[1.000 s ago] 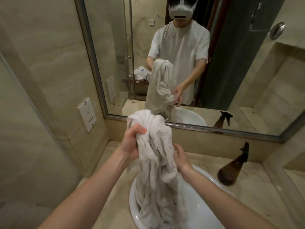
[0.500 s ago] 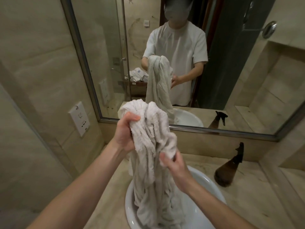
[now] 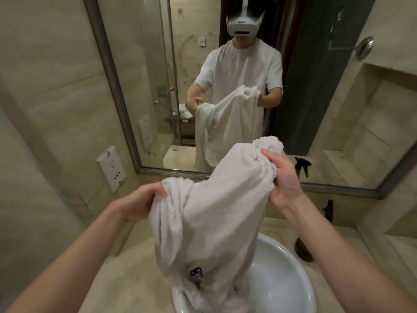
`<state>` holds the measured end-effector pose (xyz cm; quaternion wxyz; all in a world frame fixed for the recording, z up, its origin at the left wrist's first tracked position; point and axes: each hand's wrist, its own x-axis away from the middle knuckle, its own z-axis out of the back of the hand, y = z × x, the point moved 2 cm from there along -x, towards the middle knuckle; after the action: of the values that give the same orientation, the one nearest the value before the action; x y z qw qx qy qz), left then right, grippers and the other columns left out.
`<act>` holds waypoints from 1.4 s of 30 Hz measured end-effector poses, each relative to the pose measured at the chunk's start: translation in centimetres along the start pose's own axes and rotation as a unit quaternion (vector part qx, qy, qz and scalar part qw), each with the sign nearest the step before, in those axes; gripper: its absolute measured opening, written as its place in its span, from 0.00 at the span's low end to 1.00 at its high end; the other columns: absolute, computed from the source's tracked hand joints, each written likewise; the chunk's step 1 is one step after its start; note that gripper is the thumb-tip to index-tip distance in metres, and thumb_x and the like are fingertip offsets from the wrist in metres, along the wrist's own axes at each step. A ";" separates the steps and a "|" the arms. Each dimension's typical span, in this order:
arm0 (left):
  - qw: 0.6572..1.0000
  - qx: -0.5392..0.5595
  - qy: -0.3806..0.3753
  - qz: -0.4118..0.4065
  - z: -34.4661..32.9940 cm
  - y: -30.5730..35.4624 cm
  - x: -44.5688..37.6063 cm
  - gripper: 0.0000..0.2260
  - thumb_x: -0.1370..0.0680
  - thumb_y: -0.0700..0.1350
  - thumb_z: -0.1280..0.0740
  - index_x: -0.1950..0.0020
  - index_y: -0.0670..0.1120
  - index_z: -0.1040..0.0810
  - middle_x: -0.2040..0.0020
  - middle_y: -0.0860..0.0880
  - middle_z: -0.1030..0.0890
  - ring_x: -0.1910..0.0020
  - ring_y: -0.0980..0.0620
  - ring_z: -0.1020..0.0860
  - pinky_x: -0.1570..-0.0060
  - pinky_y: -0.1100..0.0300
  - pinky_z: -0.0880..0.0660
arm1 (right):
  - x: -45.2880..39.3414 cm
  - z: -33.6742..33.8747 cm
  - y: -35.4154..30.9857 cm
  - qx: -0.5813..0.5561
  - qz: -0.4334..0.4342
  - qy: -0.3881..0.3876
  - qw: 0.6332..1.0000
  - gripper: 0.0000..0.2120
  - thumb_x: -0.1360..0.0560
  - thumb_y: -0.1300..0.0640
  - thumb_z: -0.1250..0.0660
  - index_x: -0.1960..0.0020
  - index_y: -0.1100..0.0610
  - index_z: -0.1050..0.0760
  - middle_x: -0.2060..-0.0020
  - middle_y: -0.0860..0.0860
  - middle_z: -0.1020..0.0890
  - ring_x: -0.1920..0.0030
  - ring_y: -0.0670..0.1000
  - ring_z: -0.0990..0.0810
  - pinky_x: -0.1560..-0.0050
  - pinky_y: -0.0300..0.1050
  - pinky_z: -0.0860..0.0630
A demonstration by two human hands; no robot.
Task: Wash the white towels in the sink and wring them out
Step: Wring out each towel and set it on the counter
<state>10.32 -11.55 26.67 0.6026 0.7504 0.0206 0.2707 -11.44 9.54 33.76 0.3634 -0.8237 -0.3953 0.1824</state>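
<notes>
Left of the sink (image 3: 282, 279), a wall socket (image 3: 111, 168) sits on the tiled wall, well clear of the water. Nearer the sink, the left hand (image 3: 137, 204) grasps one bunched edge of the towel (image 3: 214, 211), fingers curled into the cloth. The towel hangs between both hands above the sink, its lower end trailing down into the bowl; a small dark mark (image 3: 196, 272) shows low on the cloth. Behind the sink, the mirror (image 3: 316, 109) reflects the same hold. Right of the towel's peak, the right hand (image 3: 284, 177) clenches the other gathered end, held higher than the left. Beyond the sink's right rim, a brown spray bottle (image 3: 303, 251) stands on the surface (image 3: 135, 279), partly hidden by the right forearm. The step in hand looks like gathering the towel for a wring. To do it well, I judge the hands should work the loose cloth into a tight rope, grip near each other, then twist in opposite senses while keeping the whole length over the bowl, so runoff falls into the sink and not onto the surface. Working down section by section should squeeze more out than one long twist.
</notes>
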 end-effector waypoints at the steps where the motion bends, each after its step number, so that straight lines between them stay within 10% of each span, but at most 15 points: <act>1: 0.999 -0.023 0.004 0.026 0.1 -0.9 -0.1 0.39 0.47 0.50 0.20 0.38 0.42 0.23 0.46 0.41 0.16 0.49 0.43 0.16 0.49 0.50 0.23 | 0.0 -0.3 0.1 0.015 -0.002 -0.006 1.000 0.09 0.20 0.65 0.39 0.41 0.59 0.25 0.53 0.57 0.16 0.50 0.56 0.15 0.53 0.50 0.16; 4: 0.998 -0.036 0.047 0.035 0.4 -2.9 -0.1 0.27 0.36 0.47 0.30 0.38 0.42 0.23 0.44 0.39 0.17 0.50 0.44 0.17 0.48 0.51 0.22 | 0.0 -0.9 0.5 0.056 -0.012 -0.019 0.998 0.11 0.20 0.65 0.38 0.38 0.61 0.25 0.51 0.58 0.15 0.48 0.57 0.15 0.52 0.50 0.17; 10: 0.979 -0.136 0.144 0.039 0.1 -4.2 -0.4 0.35 0.40 0.69 0.24 0.44 0.45 0.19 0.47 0.45 0.16 0.47 0.45 0.17 0.49 0.51 0.21 | 0.0 -2.7 1.1 0.144 -0.028 -0.093 0.985 0.17 0.31 0.64 0.30 0.43 0.61 0.25 0.58 0.54 0.16 0.55 0.54 0.15 0.55 0.48 0.17; 15: 0.981 -0.167 0.079 0.058 1.1 -4.7 -0.2 0.10 0.24 0.49 0.27 0.57 0.43 0.20 0.59 0.48 0.19 0.60 0.55 0.21 0.61 0.60 0.25 | 0.1 -3.0 1.2 0.158 -0.032 -0.098 0.982 0.21 0.34 0.63 0.29 0.41 0.59 0.26 0.61 0.50 0.15 0.58 0.51 0.14 0.56 0.47 0.17; 19: 0.981 -0.159 0.006 0.107 1.4 -6.2 -0.2 0.12 0.23 0.35 0.37 0.64 0.47 0.28 0.65 0.51 0.26 0.67 0.57 0.26 0.60 0.61 0.26 | 0.1 -2.1 1.1 0.176 -0.037 -0.095 0.979 0.21 0.34 0.63 0.30 0.42 0.61 0.26 0.59 0.52 0.15 0.57 0.52 0.15 0.57 0.46 0.17; 26: 0.989 -0.016 0.075 0.126 2.3 -9.4 -0.5 0.11 0.34 0.35 0.39 0.54 0.36 0.23 0.59 0.43 0.29 0.62 0.45 0.31 0.62 0.54 0.28 | -0.4 1.7 0.7 0.253 -0.088 -0.051 0.962 0.29 0.36 0.62 0.27 0.35 0.60 0.26 0.51 0.54 0.15 0.50 0.55 0.15 0.53 0.50 0.17; 30: 0.990 0.035 0.121 0.064 1.6 -7.3 -0.4 0.13 0.30 0.49 0.27 0.54 0.40 0.16 0.54 0.42 0.16 0.55 0.45 0.18 0.49 0.52 0.24 | -0.5 4.7 0.2 0.343 -0.139 -0.060 0.927 0.29 0.34 0.67 0.22 0.35 0.58 0.26 0.46 0.54 0.15 0.45 0.56 0.15 0.53 0.47 0.17; 33: 0.985 -0.068 0.155 0.017 1.9 -5.2 -0.1 0.23 0.34 0.60 0.22 0.47 0.46 0.15 0.50 0.45 0.14 0.50 0.47 0.16 0.45 0.52 0.22 | -0.3 7.3 0.2 0.499 -0.209 -0.072 0.838 0.18 0.27 0.66 0.27 0.40 0.54 0.23 0.45 0.53 0.16 0.48 0.52 0.15 0.53 0.47 0.17; 37: 0.961 -0.076 0.255 -0.079 3.9 -4.7 -0.2 0.11 0.26 0.52 0.25 0.52 0.46 0.14 0.53 0.42 0.15 0.55 0.46 0.19 0.53 0.52 0.24 | -1.1 12.3 1.0 0.827 -0.179 -0.014 0.533 0.12 0.23 0.56 0.30 0.41 0.57 0.24 0.47 0.54 0.19 0.49 0.52 0.20 0.45 0.52 0.21; 42: 0.923 -0.123 0.332 -0.150 3.8 -5.1 0.2 0.10 0.19 0.51 0.33 0.53 0.48 0.17 0.58 0.50 0.17 0.59 0.52 0.22 0.60 0.58 0.27 | -0.1 13.1 1.8 0.839 -0.082 -0.004 0.537 0.29 0.20 0.59 0.33 0.24 0.44 0.38 0.34 0.56 0.24 0.37 0.57 0.23 0.42 0.51 0.24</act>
<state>13.63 -13.54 21.59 0.6822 0.5261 0.2980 0.4110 -18.23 14.65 23.66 0.8999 -0.1044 -0.1282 0.4035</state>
